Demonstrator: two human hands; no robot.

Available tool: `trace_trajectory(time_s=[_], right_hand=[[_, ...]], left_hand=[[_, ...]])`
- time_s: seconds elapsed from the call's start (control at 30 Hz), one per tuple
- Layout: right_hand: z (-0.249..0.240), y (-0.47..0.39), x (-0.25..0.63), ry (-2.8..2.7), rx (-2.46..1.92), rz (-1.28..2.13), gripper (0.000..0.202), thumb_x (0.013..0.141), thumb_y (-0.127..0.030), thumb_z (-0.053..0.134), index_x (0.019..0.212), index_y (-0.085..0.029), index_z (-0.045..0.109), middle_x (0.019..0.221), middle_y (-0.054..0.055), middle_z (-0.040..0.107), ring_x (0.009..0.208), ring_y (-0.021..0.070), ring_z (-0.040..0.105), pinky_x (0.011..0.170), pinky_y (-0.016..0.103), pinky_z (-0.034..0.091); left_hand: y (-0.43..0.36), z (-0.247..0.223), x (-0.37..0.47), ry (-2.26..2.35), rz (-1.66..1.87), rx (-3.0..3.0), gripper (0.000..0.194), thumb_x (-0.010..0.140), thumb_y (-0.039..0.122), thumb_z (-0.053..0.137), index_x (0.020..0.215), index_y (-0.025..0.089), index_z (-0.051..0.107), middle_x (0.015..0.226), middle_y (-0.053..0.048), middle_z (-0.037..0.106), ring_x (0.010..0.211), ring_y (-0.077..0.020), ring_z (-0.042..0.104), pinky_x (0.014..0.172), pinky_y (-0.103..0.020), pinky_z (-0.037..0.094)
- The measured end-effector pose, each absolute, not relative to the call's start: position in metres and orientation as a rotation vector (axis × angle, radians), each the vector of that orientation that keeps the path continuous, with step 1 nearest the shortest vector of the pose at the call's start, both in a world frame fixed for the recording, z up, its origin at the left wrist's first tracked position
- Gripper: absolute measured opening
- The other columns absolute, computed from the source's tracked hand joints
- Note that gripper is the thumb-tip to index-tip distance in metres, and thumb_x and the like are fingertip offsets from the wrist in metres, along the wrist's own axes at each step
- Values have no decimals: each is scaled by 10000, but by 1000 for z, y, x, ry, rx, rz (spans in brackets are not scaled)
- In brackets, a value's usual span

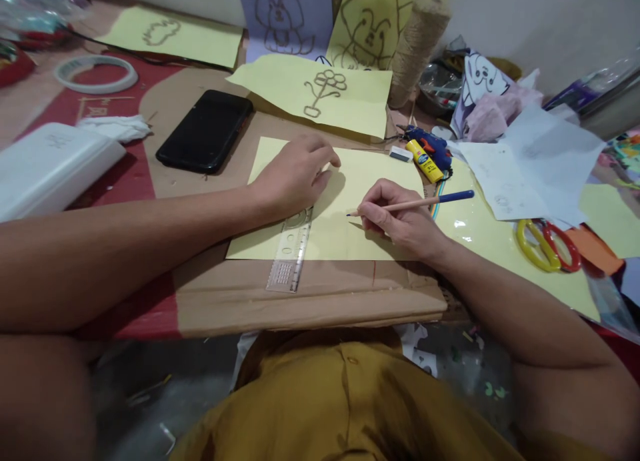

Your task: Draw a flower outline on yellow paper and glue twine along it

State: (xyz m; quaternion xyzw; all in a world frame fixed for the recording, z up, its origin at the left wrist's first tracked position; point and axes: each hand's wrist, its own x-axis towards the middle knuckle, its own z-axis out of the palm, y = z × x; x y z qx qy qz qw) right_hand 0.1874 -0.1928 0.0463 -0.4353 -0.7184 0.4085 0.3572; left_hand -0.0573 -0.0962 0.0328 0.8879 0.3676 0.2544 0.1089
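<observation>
One pencil (pixel 415 203) is gripped in the right hand (pixel 397 217), its fingers closed around the wood near the sharpened end, with the blue end pointing up and to the right. The tip points left over a pale yellow sheet (pixel 375 171); whether it touches the paper I cannot tell. The sheet lies on cardboard (pixel 310 311) on the table (pixel 113 11). On its left half rests the left hand (pixel 300 171), palm down, fingers bent, with a gap between thumb and forefinger. A clear ruler (pixel 290 251) runs out from beneath that hand, across the sheet's near edge and onto the cardboard. Left of the sheet lies a black phone (pixel 205 133), with a tape roll (pixel 95 87) farther off. Beyond the sheet lies a flower drawing (pixel 325 94). Near the sheet's far right corner are an eraser (pixel 401 154), a yellow tube (pixel 424 159) and a glue gun (pixel 437 146); scissors (pixel 549 244) lie farther right
</observation>
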Motion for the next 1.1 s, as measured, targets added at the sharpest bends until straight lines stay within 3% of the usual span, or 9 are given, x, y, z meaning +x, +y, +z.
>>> trace_trajectory(time_s=[0.17,0.3,0.4,0.53,0.63,0.73,0.9,1.0,1.1], right_hand=[[53,-189,190,-1753,-1062,1033,512,1040,-748,751,1019,-240,696,833,-4,705,705,137,607,630,288,510],[81,-185,212,-1636,-1128,668,497,1081,-751,686,1127,-260,750,930,22,721,800,162,666,737,327,590],[89,-172,243,-1605,-1238,456,371,1102,-602,729,1226,-257,791,1003,37,768,937,199,739,864,360,613],[75,-141,286,-1628,-1458,163,107,1021,-279,756,1079,-226,829,1065,74,829,1026,252,766,977,430,603],[58,-123,306,-1757,-1535,75,64,999,-257,734,1023,-247,792,1088,86,827,1061,290,755,1031,491,575],[47,-117,313,-1852,-1562,76,110,926,-309,824,996,-251,763,1001,96,804,982,311,724,974,493,570],[50,-115,295,-2064,-1516,-109,135,1065,-327,641,1113,-242,734,1157,162,809,1117,348,705,1053,516,540],[51,-101,275,-2187,-1605,-144,128,1073,-262,652,1160,-232,741,1279,161,817,1223,342,705,1119,494,529],[46,-80,259,-2215,-1705,-105,120,982,-114,703,1021,-215,753,1084,130,839,1085,317,726,1009,440,569]], left_hand=[[-92,30,-58,1006,695,2670,262,1075,254,571,1178,198,806,1284,-167,790,1265,-340,721,1142,-525,595],[-87,26,-58,998,650,2733,291,1084,291,545,1141,186,810,1232,-177,806,1213,-344,736,1120,-530,595],[-86,25,-59,992,645,2753,305,1084,283,525,1138,181,807,1221,-185,812,1188,-341,744,1097,-526,604],[-85,26,-58,964,655,2774,326,1085,287,510,1139,164,807,1206,-188,814,1161,-349,752,1075,-526,616],[-84,26,-58,954,665,2788,336,1073,278,507,1138,152,812,1199,-198,816,1145,-366,754,1057,-543,622],[-84,26,-58,968,652,2792,325,1063,265,520,1135,163,820,1202,-192,820,1140,-362,751,1048,-530,623],[-86,27,-57,976,640,2777,320,1067,255,529,1128,152,826,1198,-188,818,1118,-355,747,1042,-514,613],[-86,29,-56,977,629,2764,324,1074,248,524,1134,145,825,1212,-195,811,1130,-359,736,1047,-523,605],[-87,29,-55,994,597,2758,318,1088,252,528,1145,141,820,1218,-195,800,1149,-358,727,1057,-516,590]])
